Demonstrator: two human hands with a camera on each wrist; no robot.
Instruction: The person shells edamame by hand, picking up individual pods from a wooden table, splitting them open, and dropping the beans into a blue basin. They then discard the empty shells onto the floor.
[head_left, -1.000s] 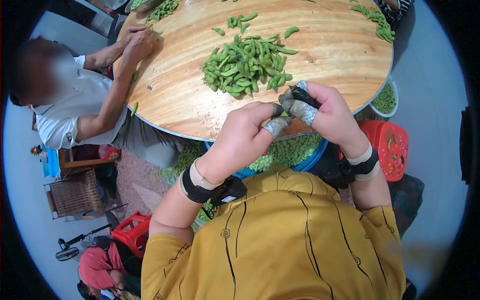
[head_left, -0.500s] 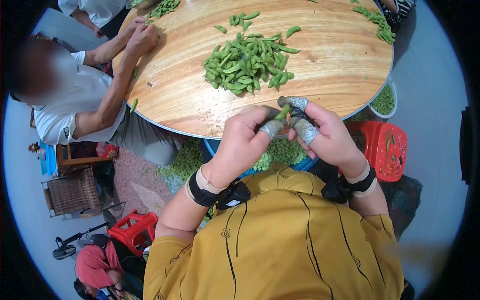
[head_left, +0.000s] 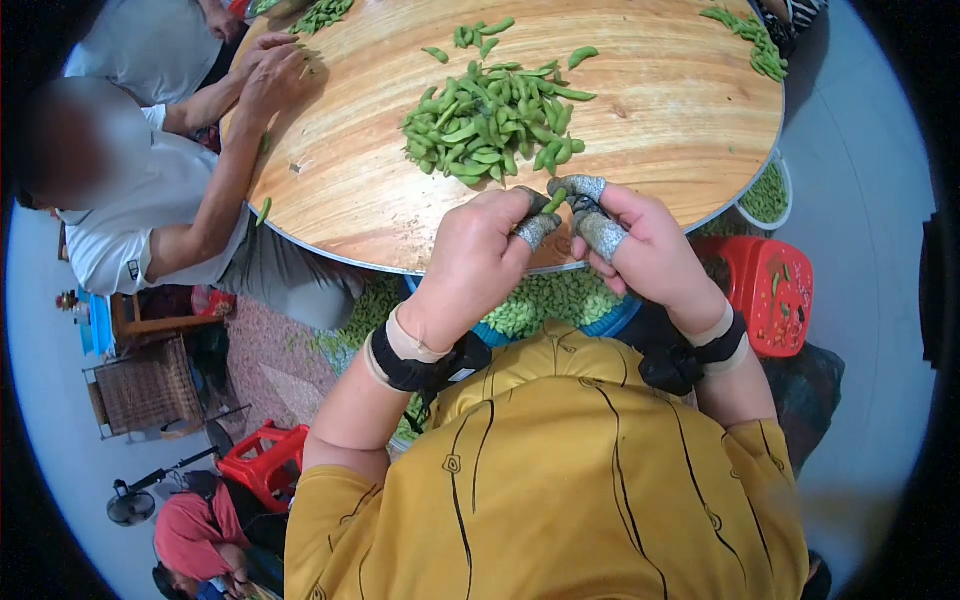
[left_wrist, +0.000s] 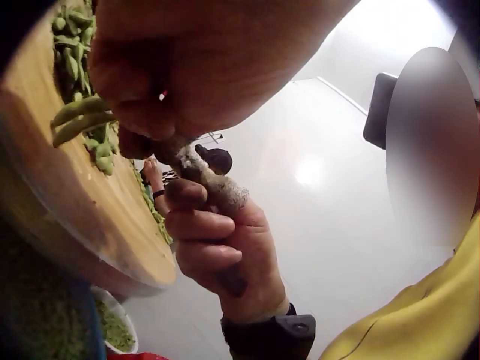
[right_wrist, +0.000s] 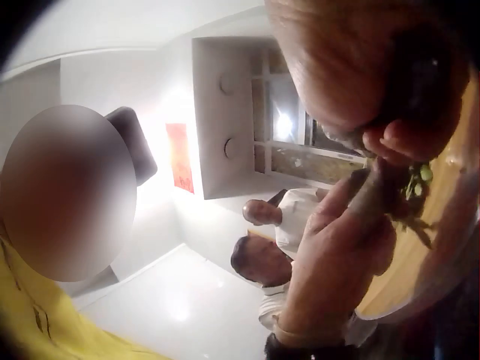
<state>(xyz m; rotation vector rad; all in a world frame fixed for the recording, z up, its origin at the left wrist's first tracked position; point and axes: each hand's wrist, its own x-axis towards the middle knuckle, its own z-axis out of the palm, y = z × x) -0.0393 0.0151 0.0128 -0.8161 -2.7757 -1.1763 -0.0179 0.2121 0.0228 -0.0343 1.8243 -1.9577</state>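
Note:
My left hand [head_left: 480, 240] pinches a green soybean pod [head_left: 555, 202] between its thumb and forefinger, over the table's near edge. Grey tape wraps my fingertips. My right hand [head_left: 650, 245] meets it from the other side, its taped thumb and forefinger at the pod's free end. In the left wrist view, a pair of larger-looking pods [left_wrist: 81, 120] juts from beside my left hand [left_wrist: 195, 67], and the right hand [left_wrist: 217, 240] has its other fingers curled. The right wrist view shows both hands touching, the pod mostly hidden. A heap of pods [head_left: 485, 125] lies just beyond.
The round wooden table [head_left: 660, 120] also carries loose pods [head_left: 745, 45] at its far right. Below its edge is a blue-rimmed tub [head_left: 610, 325] of shelled beans. A red stool [head_left: 785, 300] and white bucket [head_left: 785, 205] stand right. Another person [head_left: 150, 200] sits left.
The hands have shifted slightly left and up. The pod, mostly hidden a second ago, now shows upright between the fingertips. At upper left, another person has come closer to the table.

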